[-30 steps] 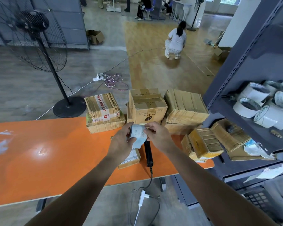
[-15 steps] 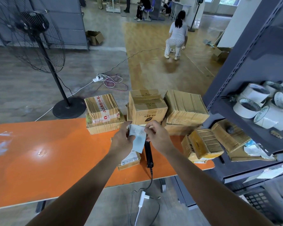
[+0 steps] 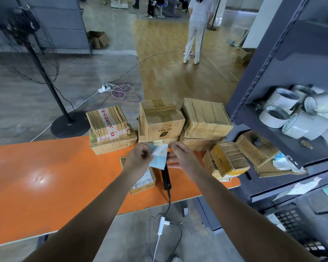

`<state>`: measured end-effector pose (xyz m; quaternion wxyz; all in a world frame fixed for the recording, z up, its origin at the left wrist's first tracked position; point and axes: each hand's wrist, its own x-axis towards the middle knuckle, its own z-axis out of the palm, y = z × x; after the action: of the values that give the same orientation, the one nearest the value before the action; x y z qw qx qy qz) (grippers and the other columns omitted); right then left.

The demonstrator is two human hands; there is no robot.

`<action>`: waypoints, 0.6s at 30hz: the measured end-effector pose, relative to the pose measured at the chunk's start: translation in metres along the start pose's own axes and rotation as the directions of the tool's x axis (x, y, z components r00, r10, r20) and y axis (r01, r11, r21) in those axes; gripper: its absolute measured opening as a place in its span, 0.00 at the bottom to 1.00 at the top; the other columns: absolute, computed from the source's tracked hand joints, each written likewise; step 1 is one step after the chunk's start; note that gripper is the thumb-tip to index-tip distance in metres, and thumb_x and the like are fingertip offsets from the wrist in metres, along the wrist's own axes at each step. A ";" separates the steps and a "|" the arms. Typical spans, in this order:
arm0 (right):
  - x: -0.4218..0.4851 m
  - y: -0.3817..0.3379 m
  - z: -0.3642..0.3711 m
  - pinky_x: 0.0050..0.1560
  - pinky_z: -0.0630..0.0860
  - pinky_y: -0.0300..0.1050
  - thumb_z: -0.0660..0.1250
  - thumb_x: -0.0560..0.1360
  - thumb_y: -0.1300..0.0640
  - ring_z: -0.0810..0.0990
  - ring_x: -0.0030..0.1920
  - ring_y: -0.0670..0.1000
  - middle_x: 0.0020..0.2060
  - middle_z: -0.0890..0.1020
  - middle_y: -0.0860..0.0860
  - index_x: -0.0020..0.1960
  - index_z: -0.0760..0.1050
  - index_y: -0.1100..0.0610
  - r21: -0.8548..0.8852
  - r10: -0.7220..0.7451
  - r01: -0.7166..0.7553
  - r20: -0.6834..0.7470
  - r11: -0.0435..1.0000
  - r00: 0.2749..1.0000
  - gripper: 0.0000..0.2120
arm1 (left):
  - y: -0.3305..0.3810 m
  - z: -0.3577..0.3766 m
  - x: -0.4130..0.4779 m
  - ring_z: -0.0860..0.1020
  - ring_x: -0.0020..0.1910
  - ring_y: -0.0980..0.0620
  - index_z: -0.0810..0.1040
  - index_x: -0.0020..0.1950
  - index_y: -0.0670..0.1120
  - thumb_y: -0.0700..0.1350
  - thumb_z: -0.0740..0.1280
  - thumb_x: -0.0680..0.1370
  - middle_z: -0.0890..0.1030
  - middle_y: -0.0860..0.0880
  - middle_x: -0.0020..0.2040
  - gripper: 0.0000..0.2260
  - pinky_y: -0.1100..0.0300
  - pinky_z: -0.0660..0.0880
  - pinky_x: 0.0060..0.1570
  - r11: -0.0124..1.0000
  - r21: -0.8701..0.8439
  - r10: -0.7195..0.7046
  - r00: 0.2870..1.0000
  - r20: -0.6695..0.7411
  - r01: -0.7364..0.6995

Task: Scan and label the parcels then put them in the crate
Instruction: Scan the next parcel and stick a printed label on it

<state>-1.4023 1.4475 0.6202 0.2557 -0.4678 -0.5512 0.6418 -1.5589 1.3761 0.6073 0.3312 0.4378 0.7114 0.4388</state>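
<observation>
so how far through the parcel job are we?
Done: nothing clearly finished; what the black crate holds cannot be told. In hand: the left hand and right hand pinch a label above the small parcel, with the scanner lying on the orange table. Left: sticking the label on, then the stacked parcels behind.
</observation>
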 end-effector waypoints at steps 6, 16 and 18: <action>-0.003 0.003 -0.014 0.49 0.83 0.49 0.57 0.84 0.54 0.85 0.46 0.52 0.46 0.85 0.53 0.52 0.76 0.51 -0.015 -0.003 0.002 -0.039 1.000 0.999 0.09 | 0.009 0.012 -0.002 0.74 0.39 0.52 0.72 0.44 0.50 0.41 0.64 0.79 0.77 0.49 0.42 0.06 0.58 0.70 0.39 0.994 -0.103 -0.026 0.999 0.030 0.029; -0.001 0.013 -0.040 0.43 0.81 0.39 0.68 0.79 0.60 0.82 0.48 0.47 0.50 0.80 0.52 0.59 0.73 0.53 0.010 0.011 -0.011 -0.011 1.000 1.000 0.11 | 0.016 0.046 0.020 0.77 0.48 0.46 0.72 0.50 0.43 0.39 0.62 0.81 0.75 0.43 0.49 0.01 0.54 0.80 0.45 0.919 -0.311 -0.252 0.968 0.011 0.243; 0.000 0.019 -0.046 0.47 0.81 0.41 0.72 0.76 0.61 0.82 0.53 0.50 0.55 0.80 0.53 0.59 0.73 0.50 -0.024 -0.013 0.013 0.013 1.000 1.000 0.16 | 0.013 0.054 0.026 0.79 0.53 0.45 0.73 0.53 0.42 0.39 0.62 0.81 0.77 0.42 0.54 0.03 0.55 0.80 0.43 0.886 -0.364 -0.296 0.955 0.031 0.287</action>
<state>-1.3576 1.4640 0.6040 0.2506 -0.4631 -0.5637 0.6365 -1.5185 1.4215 0.5957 0.4597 0.2514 0.6792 0.5139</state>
